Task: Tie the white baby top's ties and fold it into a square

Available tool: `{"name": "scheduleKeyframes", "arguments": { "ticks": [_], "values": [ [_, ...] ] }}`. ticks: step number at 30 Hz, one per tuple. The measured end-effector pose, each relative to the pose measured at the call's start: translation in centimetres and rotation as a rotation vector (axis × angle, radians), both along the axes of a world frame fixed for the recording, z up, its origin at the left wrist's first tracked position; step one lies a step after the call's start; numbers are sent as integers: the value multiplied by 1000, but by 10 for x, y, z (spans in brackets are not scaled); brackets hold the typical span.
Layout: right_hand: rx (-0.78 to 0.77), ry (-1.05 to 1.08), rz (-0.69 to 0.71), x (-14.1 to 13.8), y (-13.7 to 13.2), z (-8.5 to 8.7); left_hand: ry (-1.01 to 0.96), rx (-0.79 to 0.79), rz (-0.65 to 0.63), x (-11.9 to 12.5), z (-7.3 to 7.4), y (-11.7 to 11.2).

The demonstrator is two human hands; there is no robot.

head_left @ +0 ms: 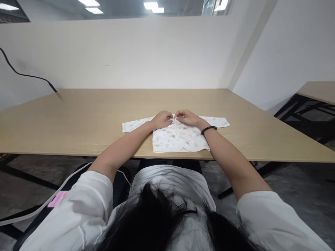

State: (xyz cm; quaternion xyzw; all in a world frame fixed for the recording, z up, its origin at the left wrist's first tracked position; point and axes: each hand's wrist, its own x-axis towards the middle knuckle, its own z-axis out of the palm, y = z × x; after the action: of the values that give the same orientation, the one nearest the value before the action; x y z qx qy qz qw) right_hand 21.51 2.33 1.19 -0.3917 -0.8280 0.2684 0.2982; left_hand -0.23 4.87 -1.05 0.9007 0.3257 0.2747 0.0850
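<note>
A small white baby shirt with a faint printed pattern lies flat on the wooden table, sleeves spread out to both sides. My left hand and my right hand meet at the shirt's neck opening. Both have their fingers curled in a pinch on the thin white tie strings at the front of the shirt. A dark bead bracelet sits on my right wrist.
A white partition wall stands behind the table. A black cable runs down to the far left of the tabletop. Another table stands at the right. A white cable and a pink tag hang beside my chair.
</note>
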Motion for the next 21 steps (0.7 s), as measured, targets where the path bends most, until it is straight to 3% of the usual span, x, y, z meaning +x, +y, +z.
{"name": "scheduleKeyframes", "arguments": {
  "ticks": [10,16,21],
  "values": [
    [109,27,28,-5,10,-10,73,88,-16,2,0,-4],
    [74,58,-28,-5,16,-19,113,65,-20,4,-1,-6],
    [227,-22,-97,-3,15,-16,90,54,-21,3,-1,-3]
  ]
}}
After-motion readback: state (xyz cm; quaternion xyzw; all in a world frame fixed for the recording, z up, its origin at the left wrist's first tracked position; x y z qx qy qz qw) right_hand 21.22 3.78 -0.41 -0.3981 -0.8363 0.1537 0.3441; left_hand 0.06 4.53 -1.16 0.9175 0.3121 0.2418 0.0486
